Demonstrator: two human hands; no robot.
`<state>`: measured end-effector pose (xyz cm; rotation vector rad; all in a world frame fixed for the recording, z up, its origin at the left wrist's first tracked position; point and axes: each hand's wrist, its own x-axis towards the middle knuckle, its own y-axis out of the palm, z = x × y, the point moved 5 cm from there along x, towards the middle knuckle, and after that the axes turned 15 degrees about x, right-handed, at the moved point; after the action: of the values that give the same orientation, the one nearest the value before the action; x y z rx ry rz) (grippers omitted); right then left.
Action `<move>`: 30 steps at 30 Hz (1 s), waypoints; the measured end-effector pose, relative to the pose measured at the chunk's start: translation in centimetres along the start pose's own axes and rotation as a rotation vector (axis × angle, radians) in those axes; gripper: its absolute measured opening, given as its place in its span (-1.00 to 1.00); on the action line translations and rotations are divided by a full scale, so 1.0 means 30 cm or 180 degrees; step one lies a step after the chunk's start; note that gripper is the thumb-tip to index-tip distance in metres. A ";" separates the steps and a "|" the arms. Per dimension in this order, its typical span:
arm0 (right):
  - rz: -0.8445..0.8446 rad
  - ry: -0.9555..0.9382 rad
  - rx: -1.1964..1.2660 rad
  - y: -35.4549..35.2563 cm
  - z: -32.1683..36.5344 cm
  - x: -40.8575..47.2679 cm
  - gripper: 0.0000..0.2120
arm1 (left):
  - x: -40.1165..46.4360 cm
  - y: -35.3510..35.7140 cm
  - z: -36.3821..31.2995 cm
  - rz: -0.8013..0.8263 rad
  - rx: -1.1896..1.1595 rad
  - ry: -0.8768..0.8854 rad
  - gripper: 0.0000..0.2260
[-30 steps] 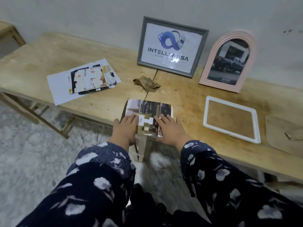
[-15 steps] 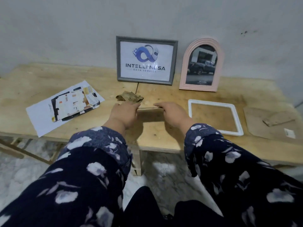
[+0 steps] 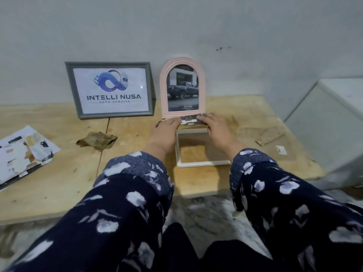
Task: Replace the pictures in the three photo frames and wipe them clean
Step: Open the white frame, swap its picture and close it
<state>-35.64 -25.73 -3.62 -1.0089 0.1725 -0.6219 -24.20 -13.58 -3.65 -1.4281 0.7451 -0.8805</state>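
Observation:
A white rectangular frame (image 3: 198,164) lies flat on the wooden table, with bare wood showing through it. Over its far edge I hold a picture panel (image 3: 191,122), tilted. My left hand (image 3: 167,130) grips the panel's left side and my right hand (image 3: 215,127) grips its right side. Behind them a pink arched frame (image 3: 182,63) with a dark truck photo leans on the wall. Left of it stands a grey frame (image 3: 110,89) holding a logo print. A crumpled brown cloth (image 3: 97,141) rests on the table to the left.
A pile of papers and photos (image 3: 23,154) lies at the table's left. A brown backing board (image 3: 270,135) and a small white label (image 3: 281,150) sit at the right. A pale grey box (image 3: 337,118) stands beside the table's right end.
Both hands lifted the picture panel from the table's front edge and carried it right and away, over the white frame. The head view swung right.

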 end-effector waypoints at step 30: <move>0.0832 -0.0133 -0.0529 0.070 -0.460 -0.129 -0.65 | -0.036 0.341 -0.337 0.1316 0.0339 -0.0227 -0.50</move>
<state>-43.63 -32.92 -13.32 -1.1361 0.3178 -0.3517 -32.80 -18.30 -14.20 -1.1487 0.8855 -0.5373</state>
